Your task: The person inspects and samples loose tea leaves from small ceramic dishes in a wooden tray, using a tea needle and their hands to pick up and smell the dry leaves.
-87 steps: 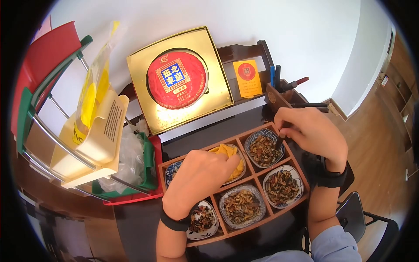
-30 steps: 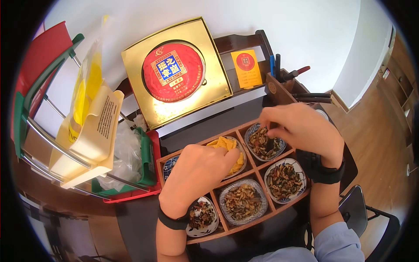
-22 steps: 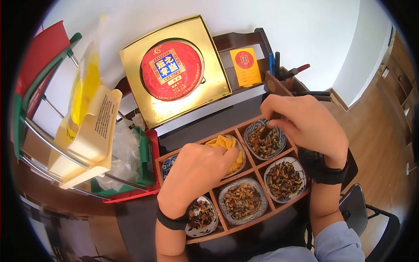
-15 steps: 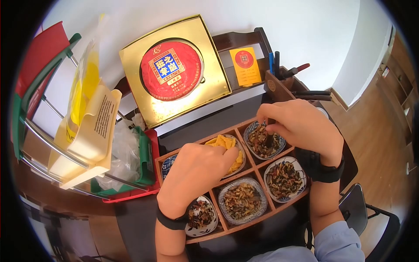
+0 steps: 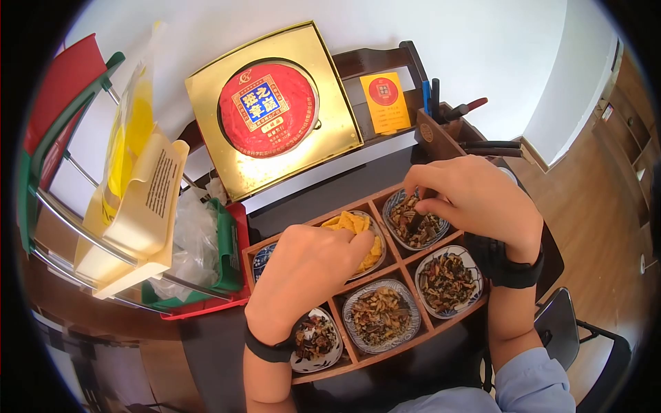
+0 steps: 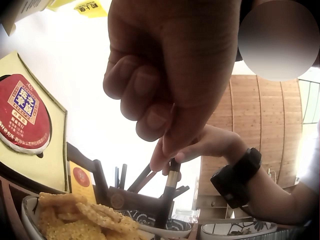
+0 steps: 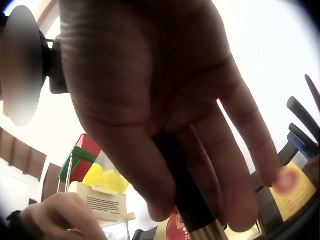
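Over the back-right bowl [image 5: 406, 230] of dried mixed bits, my right hand [image 5: 475, 199] pinches a black stick with a gold band [image 6: 171, 182] between thumb and fingers. Its lower end points down into the bowl. The right wrist view shows the stick's black shaft [image 7: 187, 185] against the thumb. My left hand [image 5: 303, 268] hangs over the bowl of yellow chips [image 5: 372, 251]. In the left wrist view its fingers [image 6: 145, 85] are curled in with the thumb against them, and nothing shows in its grip. The hand partly hides a blue-patterned bowl [image 5: 262, 261].
A sectioned wooden tray [image 5: 323, 375] holds the bowls, with more dried bits in the front row. Behind it stand a gold box [image 5: 227, 168], an orange card [image 5: 384, 117] and a pen holder [image 5: 441, 134]. On the left is a rack [image 5: 82, 241] with a cream bin.
My right hand has moved left over the back-right bowl since the oldest frame, and the stick shifts and changes tilt within it. The left hand keeps its pose over the chips.
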`<state>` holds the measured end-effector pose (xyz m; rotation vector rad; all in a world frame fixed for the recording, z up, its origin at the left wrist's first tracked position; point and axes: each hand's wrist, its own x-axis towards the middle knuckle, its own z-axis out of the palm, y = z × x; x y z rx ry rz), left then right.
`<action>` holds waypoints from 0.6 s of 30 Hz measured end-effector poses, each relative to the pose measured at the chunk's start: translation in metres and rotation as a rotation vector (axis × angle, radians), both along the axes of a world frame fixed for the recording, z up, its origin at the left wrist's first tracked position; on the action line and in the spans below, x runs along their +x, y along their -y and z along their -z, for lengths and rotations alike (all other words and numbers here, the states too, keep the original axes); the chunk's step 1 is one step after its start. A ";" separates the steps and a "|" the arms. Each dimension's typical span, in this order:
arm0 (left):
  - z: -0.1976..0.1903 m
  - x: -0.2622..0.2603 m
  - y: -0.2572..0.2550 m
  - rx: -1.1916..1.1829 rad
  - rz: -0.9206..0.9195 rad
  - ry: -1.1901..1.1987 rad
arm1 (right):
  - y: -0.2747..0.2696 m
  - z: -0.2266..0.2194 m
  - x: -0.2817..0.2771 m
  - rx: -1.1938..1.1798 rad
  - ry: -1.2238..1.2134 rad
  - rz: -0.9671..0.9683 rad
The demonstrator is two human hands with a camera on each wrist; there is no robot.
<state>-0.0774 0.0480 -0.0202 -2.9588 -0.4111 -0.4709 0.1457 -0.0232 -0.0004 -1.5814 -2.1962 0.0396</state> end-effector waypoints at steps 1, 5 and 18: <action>0.000 0.000 0.000 -0.003 0.000 -0.001 | 0.000 0.001 -0.001 0.000 0.000 0.000; 0.001 0.000 0.000 -0.005 0.004 0.009 | -0.002 0.002 -0.001 0.005 -0.018 -0.039; -0.004 0.001 0.002 0.002 0.004 -0.018 | -0.003 0.004 0.002 -0.020 -0.058 -0.033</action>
